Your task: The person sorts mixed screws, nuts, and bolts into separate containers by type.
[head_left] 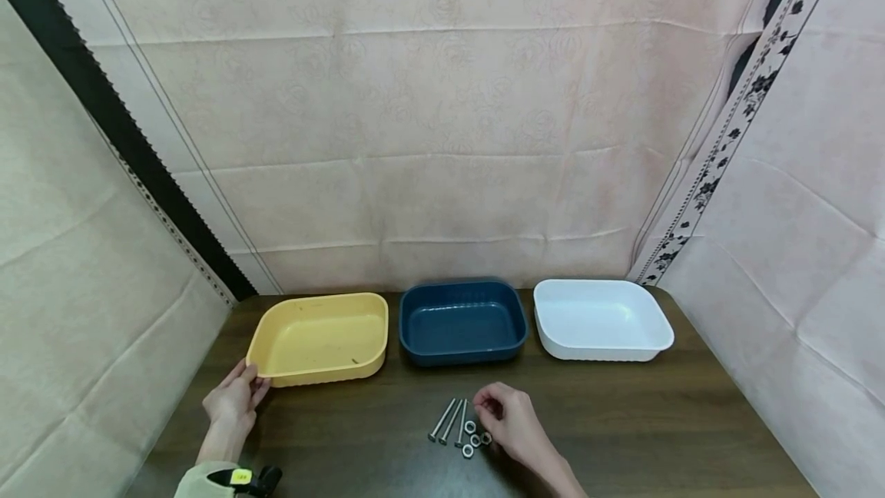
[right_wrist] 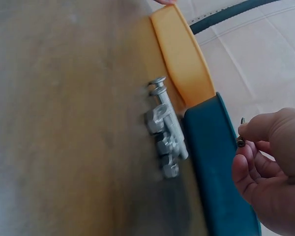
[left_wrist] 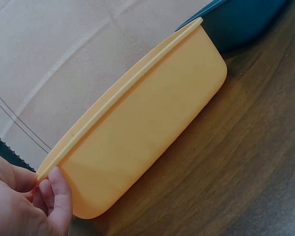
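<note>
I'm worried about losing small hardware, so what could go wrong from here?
The small metal piece is pinched in the fingertips of the right hand, with little of it showing; it could slip and drop.

The bolts and nuts lie close together beside that hand, so a brush might scatter them.

The left hand holds the yellow tray by its near-left corner; a tug could shift or tip it.

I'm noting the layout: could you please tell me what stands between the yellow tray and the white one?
The dark blue tray, as the head view shows.
</note>
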Available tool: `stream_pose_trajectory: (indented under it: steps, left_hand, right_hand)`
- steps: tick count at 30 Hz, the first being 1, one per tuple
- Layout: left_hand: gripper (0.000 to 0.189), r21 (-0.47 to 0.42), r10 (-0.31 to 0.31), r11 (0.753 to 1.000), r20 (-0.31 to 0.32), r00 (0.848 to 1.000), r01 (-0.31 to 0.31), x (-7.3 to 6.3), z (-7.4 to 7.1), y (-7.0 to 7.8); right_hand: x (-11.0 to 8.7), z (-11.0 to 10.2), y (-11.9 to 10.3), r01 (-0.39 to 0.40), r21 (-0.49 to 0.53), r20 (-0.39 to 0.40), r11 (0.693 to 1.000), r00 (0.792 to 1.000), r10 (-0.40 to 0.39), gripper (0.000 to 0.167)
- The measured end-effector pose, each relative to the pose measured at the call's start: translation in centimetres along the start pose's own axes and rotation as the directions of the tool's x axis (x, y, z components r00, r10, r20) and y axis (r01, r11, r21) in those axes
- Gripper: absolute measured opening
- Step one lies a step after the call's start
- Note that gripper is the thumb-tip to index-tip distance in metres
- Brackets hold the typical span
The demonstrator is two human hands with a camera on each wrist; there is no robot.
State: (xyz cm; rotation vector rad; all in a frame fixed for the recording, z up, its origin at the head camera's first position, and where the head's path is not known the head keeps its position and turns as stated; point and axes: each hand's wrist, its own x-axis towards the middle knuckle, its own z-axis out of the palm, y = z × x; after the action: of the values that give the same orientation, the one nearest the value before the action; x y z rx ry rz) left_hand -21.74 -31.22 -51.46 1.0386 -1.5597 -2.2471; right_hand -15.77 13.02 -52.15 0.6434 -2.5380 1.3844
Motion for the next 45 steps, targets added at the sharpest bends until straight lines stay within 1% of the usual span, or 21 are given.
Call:
stream_pose_trajectory:
  steps: [5, 11, 13, 16, 19, 24, 31, 37, 39, 40, 43, 45]
  left_hand:
    - [0.050, -0.002, 0.007, 1.000, 0.015, 1.000, -0.007, 0.1, 0.0, 0.0]
    - [0.050, 0.001, 0.011, 1.000, 0.020, 1.000, -0.011, 0.2, -0.1, 0.2]
    - [0.050, 0.009, 0.015, 1.000, 0.019, 1.000, -0.015, 0.2, -0.1, 0.2]
    - [0.050, 0.017, 0.014, 1.000, 0.009, 1.000, -0.014, 0.1, -0.1, 0.2]
    - [0.050, 0.015, 0.014, 1.000, 0.002, 1.000, -0.014, 0.0, -0.1, 0.2]
    - [0.050, -0.001, 0.013, 1.000, 0.003, 1.000, -0.013, -0.1, -0.2, 0.3]
    - [0.051, -0.018, 0.010, 1.000, 0.014, 1.000, -0.010, -0.2, -0.3, 0.4]
    - [0.051, -0.030, 0.015, 0.999, 0.025, 1.000, -0.014, -0.2, -0.2, 0.3]
    - [0.051, -0.040, 0.011, 0.999, 0.024, 1.000, -0.010, -0.2, -0.2, 0.3]
    - [0.051, -0.036, 0.012, 0.999, 0.026, 1.000, -0.011, -0.2, -0.2, 0.3]
    - [0.051, -0.040, 0.013, 0.999, 0.028, 1.000, -0.012, -0.2, -0.1, 0.2]
    - [0.051, -0.026, 0.022, 0.999, 0.031, 0.999, -0.021, -0.2, 0.0, 0.1]
  right_hand:
    - [1.5, 0.1, -0.8, 0.015, 0.004, 0.017, 1.000, 1.000, -0.015, 0.013]
    - [3.7, 0.4, -1.9, 0.115, -0.006, -0.007, 0.993, 0.993, -0.115, 0.018]
    - [4.4, 0.6, -2.2, 0.121, 0.000, 0.000, 0.993, 0.993, -0.121, 0.018]
    - [5.4, 1.0, -2.9, 0.108, 0.016, 0.025, 0.994, 0.994, -0.108, 0.019]
    - [6.2, 1.8, -3.6, 0.119, 0.025, 0.037, 0.993, 0.992, -0.120, 0.018]
    - [7.5, 3.4, -4.6, 0.160, 0.031, 0.031, 0.987, 0.987, -0.160, 0.016]
    - [9.6, 5.4, -5.8, 0.173, 0.034, 0.027, 0.984, 0.984, -0.174, 0.010]
    - [11.7, 7.1, -6.2, 0.234, 0.016, -0.014, 0.972, 0.972, -0.234, 0.007]
    - [12.4, 7.6, -6.3, 0.239, 0.008, -0.024, 0.971, 0.971, -0.238, 0.007]
    - [12.7, 7.9, -6.4, 0.229, 0.005, -0.024, 0.973, 0.973, -0.229, 0.006]
    - [13.6, 8.6, -6.7, 0.170, -0.005, -0.012, 0.985, 0.985, -0.170, 0.006]
    - [14.1, 9.0, -6.9, 0.122, -0.012, 0.003, 0.992, 0.993, -0.122, 0.006]
